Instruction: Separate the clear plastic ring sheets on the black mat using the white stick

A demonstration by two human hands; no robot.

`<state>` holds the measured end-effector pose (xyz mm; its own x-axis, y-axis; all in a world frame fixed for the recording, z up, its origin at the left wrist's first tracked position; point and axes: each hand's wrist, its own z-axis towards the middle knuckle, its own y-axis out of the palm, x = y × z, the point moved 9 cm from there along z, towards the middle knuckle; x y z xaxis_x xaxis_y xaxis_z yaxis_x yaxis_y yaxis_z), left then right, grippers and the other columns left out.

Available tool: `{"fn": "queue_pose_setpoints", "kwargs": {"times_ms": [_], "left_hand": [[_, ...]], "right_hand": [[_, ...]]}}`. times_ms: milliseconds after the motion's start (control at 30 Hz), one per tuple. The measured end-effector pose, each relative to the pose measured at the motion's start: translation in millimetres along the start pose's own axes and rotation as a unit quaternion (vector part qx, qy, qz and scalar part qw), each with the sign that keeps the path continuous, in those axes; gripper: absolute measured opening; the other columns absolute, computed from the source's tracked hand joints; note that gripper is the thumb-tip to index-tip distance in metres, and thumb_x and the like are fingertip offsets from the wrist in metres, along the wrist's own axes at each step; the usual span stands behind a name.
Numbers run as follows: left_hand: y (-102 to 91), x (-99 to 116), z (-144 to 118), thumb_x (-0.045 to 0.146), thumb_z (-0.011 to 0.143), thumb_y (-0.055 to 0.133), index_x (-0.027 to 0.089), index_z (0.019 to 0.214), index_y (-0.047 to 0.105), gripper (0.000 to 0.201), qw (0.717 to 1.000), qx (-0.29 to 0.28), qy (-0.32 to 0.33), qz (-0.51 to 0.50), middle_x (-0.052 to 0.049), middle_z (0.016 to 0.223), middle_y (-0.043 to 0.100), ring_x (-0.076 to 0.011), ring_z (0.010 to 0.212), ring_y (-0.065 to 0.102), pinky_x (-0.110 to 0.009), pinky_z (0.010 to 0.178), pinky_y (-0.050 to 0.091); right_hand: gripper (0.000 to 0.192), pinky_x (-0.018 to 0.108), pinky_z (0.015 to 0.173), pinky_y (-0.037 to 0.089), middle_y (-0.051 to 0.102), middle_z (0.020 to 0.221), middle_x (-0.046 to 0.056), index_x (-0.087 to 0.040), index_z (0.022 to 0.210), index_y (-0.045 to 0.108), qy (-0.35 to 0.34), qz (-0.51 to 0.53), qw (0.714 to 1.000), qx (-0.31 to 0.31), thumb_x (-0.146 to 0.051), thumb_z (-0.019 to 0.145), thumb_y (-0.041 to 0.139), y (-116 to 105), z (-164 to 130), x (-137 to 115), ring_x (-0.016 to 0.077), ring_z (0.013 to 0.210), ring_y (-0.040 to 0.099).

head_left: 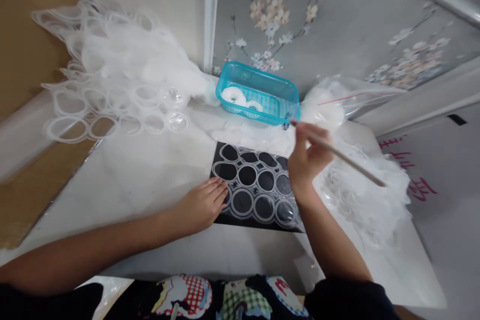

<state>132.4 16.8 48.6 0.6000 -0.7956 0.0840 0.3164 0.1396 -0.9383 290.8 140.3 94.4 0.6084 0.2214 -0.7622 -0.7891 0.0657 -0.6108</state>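
Note:
A black mat (258, 224) lies on the white table, with a clear sheet of oval rings (247, 176) over it. My left hand (204, 204) rests flat on the left edge of the sheet, fingers stretched out. Above the mat's right side, my right hand (308, 155) grips a thin wooden stick (354, 164), its dark end toward the blue basket and its pale end out to the right. The blue basket (258, 80) stands behind the mat and holds a few white ring-shaped pieces (233, 95).
A tall heap of clear ring-cut sheets (127, 65) is at the left rear. More translucent scraps (371, 195) pile up on the right. A plastic bag with a red seal line (337, 100) lies beside the basket. A floral grey panel (300, 20) stands behind the table (131, 185).

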Motion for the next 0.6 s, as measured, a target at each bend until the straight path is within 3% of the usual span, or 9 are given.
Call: {"fn": "queue_pose_setpoints", "kwargs": {"times_ms": [67, 133, 267, 433, 600], "left_hand": [[-3.6, -2, 6, 0.024, 0.093, 0.049, 0.007, 0.103, 0.067, 0.027, 1.000, -0.013, -0.003, -0.008, -0.016, 0.109, 0.069, -0.0266, 0.099, 0.064, -0.043, 0.095, 0.048], [-6.4, -1, 12, 0.026, 0.093, 0.051, 0.009, 0.106, 0.066, 0.026, 1.000, -0.012, -0.006, -0.012, -0.015, 0.110, 0.069, -0.0269, 0.098, 0.064, -0.044, 0.092, 0.049], [-2.9, 12, 18, 0.033, 0.094, 0.050, 0.007, 0.118, 0.061, 0.037, 0.999, 0.010, 0.031, -0.021, -0.017, 0.120, 0.065, -0.0300, 0.113, 0.060, -0.046, 0.099, 0.045], [12.8, 22, 19, 0.038, 0.096, 0.045, 0.004, 0.120, 0.059, 0.044, 0.999, -0.005, 0.049, -0.020, -0.020, 0.123, 0.063, -0.0290, 0.114, 0.060, -0.044, 0.101, 0.045], [15.9, 23, 20, 0.038, 0.096, 0.045, 0.001, 0.116, 0.061, 0.045, 0.998, -0.003, 0.056, 0.001, -0.021, 0.122, 0.064, -0.0305, 0.113, 0.061, -0.044, 0.099, 0.047]], "right_hand": [[0.029, 0.044, 0.093, 0.046, 0.068, 0.100, 0.010, -0.021, 0.095, 0.067, -0.031, 0.019, 0.999, 0.032, -0.034, 0.097, 0.040, -6, -20, -4, 0.0265, 0.107, 0.059], [0.018, 0.040, 0.087, 0.049, 0.070, 0.090, 0.006, -0.023, 0.087, 0.069, -0.047, 0.054, 0.997, 0.006, -0.031, 0.092, 0.053, 7, -46, -1, 0.0234, 0.093, 0.062], [0.015, 0.037, 0.083, 0.050, 0.072, 0.086, 0.004, -0.024, 0.084, 0.072, 0.025, 0.101, 0.994, -0.035, -0.032, 0.088, 0.061, 32, -77, 28, 0.0223, 0.088, 0.064], [0.016, 0.038, 0.086, 0.050, 0.072, 0.086, 0.005, -0.024, 0.084, 0.073, 0.018, 0.105, 0.993, -0.049, -0.033, 0.088, 0.061, 37, -77, 35, 0.0234, 0.091, 0.063], [0.013, 0.037, 0.086, 0.049, 0.072, 0.085, 0.004, -0.025, 0.085, 0.074, 0.010, 0.097, 0.993, -0.060, -0.033, 0.087, 0.063, 38, -76, 31, 0.0236, 0.091, 0.062]]}}
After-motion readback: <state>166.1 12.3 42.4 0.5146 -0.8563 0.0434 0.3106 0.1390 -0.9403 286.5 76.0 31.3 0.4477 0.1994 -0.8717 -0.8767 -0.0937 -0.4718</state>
